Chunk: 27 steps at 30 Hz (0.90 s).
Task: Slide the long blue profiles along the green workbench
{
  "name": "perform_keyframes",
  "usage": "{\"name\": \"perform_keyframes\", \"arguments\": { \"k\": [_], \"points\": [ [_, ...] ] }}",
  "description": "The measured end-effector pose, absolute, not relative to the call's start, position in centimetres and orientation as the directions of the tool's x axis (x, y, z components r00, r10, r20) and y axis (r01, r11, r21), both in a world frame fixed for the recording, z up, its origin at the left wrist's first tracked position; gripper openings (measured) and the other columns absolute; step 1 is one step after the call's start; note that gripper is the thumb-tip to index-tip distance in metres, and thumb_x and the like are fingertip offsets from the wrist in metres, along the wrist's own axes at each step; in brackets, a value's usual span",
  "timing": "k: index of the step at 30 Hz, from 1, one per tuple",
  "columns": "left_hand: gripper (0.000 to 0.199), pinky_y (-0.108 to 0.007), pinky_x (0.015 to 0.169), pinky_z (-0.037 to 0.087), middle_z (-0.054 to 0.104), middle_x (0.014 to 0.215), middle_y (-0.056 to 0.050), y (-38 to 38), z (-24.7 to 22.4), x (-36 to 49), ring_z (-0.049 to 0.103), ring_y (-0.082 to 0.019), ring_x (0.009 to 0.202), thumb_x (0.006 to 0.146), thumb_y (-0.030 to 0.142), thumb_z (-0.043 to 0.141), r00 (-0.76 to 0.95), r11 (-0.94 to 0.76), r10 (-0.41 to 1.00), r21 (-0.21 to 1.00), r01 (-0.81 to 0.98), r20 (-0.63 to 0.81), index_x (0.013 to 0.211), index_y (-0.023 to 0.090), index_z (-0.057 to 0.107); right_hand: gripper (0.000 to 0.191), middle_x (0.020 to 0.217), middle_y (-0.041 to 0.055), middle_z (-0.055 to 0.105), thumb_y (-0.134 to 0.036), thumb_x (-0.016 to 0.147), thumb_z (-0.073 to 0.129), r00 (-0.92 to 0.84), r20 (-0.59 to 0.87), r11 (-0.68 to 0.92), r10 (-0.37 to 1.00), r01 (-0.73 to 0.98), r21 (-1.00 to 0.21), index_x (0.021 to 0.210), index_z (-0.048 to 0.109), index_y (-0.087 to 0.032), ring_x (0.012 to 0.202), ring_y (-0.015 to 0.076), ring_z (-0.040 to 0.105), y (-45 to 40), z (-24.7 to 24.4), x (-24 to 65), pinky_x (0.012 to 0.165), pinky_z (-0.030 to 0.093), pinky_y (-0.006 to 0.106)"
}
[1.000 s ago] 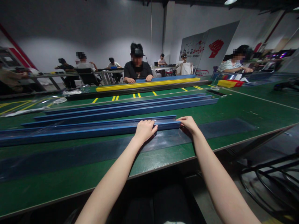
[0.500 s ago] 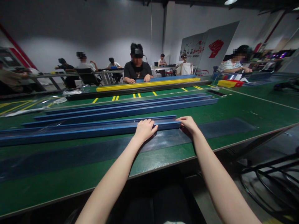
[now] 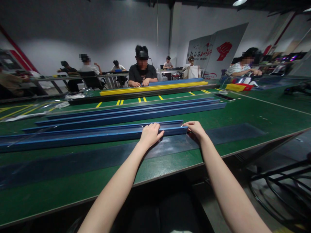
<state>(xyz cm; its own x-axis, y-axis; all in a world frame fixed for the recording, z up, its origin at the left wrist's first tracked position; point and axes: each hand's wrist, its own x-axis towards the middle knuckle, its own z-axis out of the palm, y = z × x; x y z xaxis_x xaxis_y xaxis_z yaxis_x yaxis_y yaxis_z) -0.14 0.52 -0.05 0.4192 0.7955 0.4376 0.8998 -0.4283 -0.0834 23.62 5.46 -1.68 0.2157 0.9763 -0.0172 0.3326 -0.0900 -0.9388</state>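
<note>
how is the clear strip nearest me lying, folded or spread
Spread: the clear strip lies long and flat on the green table.

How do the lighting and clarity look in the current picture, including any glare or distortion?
Head view: dim, uneven light, despite a bright ceiling lamp; soft glare on the green table and clear strip; deep shadow beneath the table; wide-angle stretching towards the edges; left hand, right hand and blue channel fairly clear; some background heads pixelated.
</note>
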Motion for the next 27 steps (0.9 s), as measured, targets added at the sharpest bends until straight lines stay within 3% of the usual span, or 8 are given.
{"name": "perform_keyframes", "arguments": {
  "k": [10,17,27],
  "points": [
    [0.024,-0.026,0.068,0.037,0.062,0.087,-0.004,0.5,0.1,-0.5,0.057,-0.017,0.084,0.086,0.041,0.046,0.41,-0.456,0.786,-0.015,0.89,0.463,0.085,0.018,0.051,0.016,0.043,-0.0013,0.052,-0.023,0.06,0.066,0.24,-0.011,-0.091,0.971,0.325,-0.941,0.07,0.069,-0.01,0.041,0.0063,0.045,5.7,-2.0,23.7,0.043,0.037,0.018],
    [0.025,-0.027,0.069,0.038,0.062,0.086,-0.003,0.5,0.0,-0.5,0.057,-0.018,0.083,0.086,0.042,0.046,0.406,-0.452,0.786,-0.014,0.892,0.466,0.083,0.018,0.052,0.007,0.05,0.0017,0.06,-0.012,0.062,0.059,0.296,-0.043,-0.086,0.954,0.134,-0.987,0.061,0.066,-0.011,0.04,0.0043,0.044,5.6,-1.5,23.3,0.041,0.038,0.016],
    [0.027,-0.027,0.068,0.038,0.062,0.087,-0.004,0.4,0.1,-0.4,0.057,-0.018,0.083,0.087,0.043,0.044,0.385,-0.425,0.806,-0.013,0.905,0.45,0.083,0.018,0.053,0.025,0.05,0.0046,0.061,-0.01,0.077,0.048,0.318,-0.079,-0.093,0.945,0.031,-0.995,0.054,0.057,-0.012,0.044,0.0072,0.054,4.7,0.0,22.5,0.04,0.04,0.015]
  ]
}}
